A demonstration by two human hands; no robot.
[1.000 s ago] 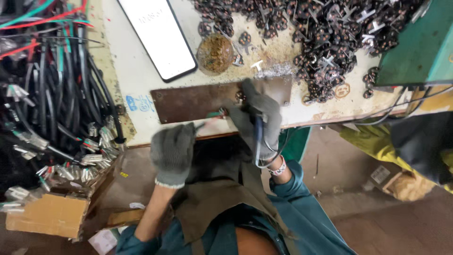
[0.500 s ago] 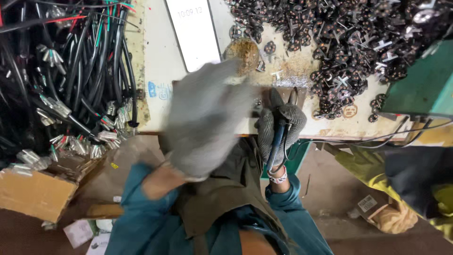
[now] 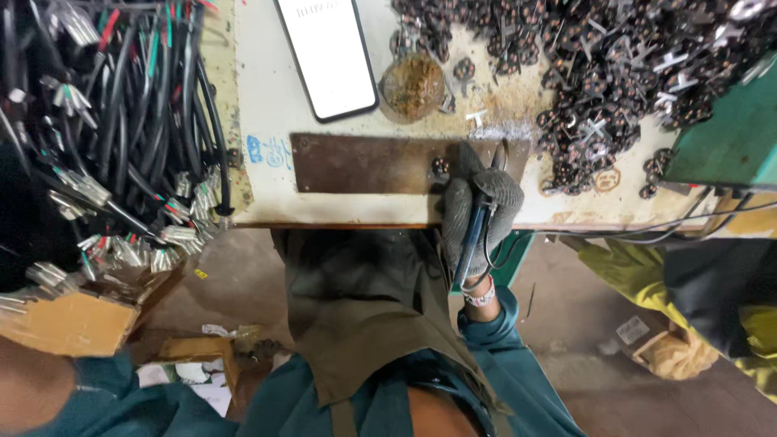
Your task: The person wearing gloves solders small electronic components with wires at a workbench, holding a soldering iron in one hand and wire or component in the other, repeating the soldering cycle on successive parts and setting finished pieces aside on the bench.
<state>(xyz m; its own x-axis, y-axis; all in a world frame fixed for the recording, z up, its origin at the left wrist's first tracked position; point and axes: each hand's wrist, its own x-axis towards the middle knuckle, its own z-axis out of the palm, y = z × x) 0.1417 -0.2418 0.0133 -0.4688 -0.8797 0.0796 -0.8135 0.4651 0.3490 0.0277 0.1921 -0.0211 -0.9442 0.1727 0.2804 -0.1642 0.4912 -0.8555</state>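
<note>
Gloved right hand (image 3: 477, 214) grips a soldering iron (image 3: 473, 239) (on the brown plate (image 3: 364, 164)).

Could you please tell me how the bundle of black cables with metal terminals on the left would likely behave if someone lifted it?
The bundle of black cables with metal terminals would probably flop and droop, since the strands already curve and hang loosely. It looks fairly heavy, being many thick strands together. The splayed terminal ends seem apt to snag on each other and tangle.

On the desk (image 3: 259, 182), a metal plate (image 3: 364, 163) lies along the near edge. The phone (image 3: 328, 55) lies beyond it, a round disc (image 3: 413, 87) to the phone's right. A heap of small metal parts (image 3: 599, 73) spreads far right. A bundle of cables (image 3: 113, 137) hangs left of the desk, above a cardboard box (image 3: 69, 322).
</note>
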